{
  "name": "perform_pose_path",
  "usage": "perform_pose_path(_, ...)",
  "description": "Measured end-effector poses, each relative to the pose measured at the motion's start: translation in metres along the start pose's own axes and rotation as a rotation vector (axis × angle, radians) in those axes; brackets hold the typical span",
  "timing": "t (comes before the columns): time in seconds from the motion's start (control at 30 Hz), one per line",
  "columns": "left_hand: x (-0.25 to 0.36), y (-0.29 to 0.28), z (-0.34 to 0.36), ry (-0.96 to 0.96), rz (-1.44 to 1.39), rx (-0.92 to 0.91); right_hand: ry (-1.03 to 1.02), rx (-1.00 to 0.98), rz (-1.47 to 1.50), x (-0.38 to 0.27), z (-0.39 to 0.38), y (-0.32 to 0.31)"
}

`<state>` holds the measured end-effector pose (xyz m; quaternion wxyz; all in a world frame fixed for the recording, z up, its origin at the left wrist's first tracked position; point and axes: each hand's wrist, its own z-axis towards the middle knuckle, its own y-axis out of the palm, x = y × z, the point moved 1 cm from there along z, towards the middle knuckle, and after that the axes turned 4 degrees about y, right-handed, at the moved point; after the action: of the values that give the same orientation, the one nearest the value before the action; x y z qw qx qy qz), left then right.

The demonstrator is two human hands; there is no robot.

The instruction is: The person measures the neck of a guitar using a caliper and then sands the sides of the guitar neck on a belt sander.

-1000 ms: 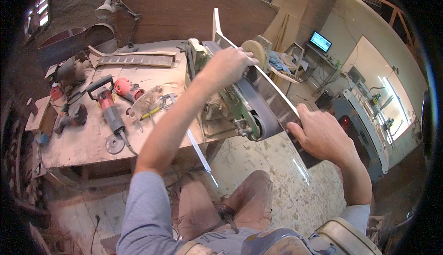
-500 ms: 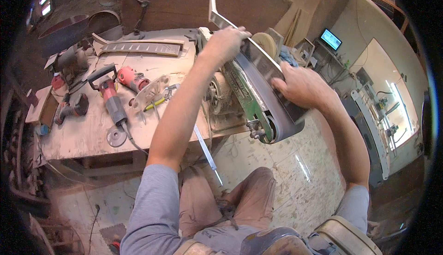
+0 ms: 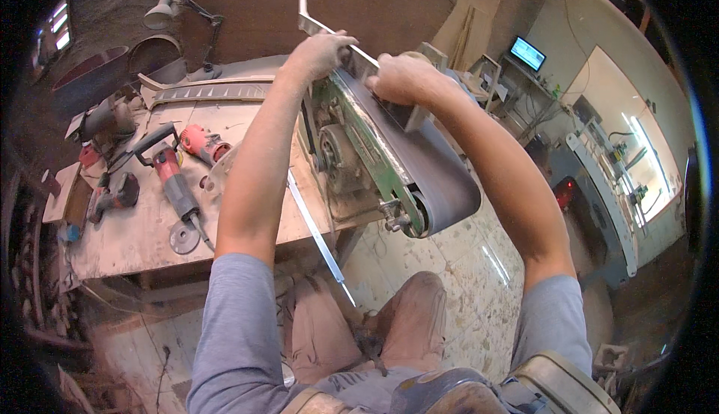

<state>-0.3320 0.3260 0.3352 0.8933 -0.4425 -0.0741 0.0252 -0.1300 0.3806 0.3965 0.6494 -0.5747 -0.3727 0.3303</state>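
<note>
Both hands grip one metal strip (image 3: 329, 28): left hand (image 3: 318, 51) and right hand (image 3: 401, 77) press it onto the sanding belt (image 3: 419, 159) beneath them; sanding looks underway, its finish impossible to judge; an angle grinder (image 3: 176, 186) lies well left.

Hidden and cut-off parts at the belt sander (image 3: 404, 167)
Metal strip (image 3: 329, 28) vanishes beneath left hand (image 3: 318, 51) and right hand (image 3: 404, 81); fingertips unseen; distant shelves too small to tell
</note>
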Motion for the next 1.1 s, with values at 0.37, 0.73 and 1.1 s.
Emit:
perform_pose_path(0.37,0.094,-0.006,-0.044,0.187,-0.335,0.079,0.02,-0.049,-0.069,0.026,-0.158,-0.02)
perform_pose_path(0.73,0.162,-0.033,-0.083,0.212,-0.349,0.067,0.134,-0.177,-0.132,0.019,-0.236,-0.041)
perform_pose_path(1.1,0.183,-0.026,-0.092,0.254,-0.309,0.252,0.108,-0.08,-0.049,0.029,-0.263,-0.042)
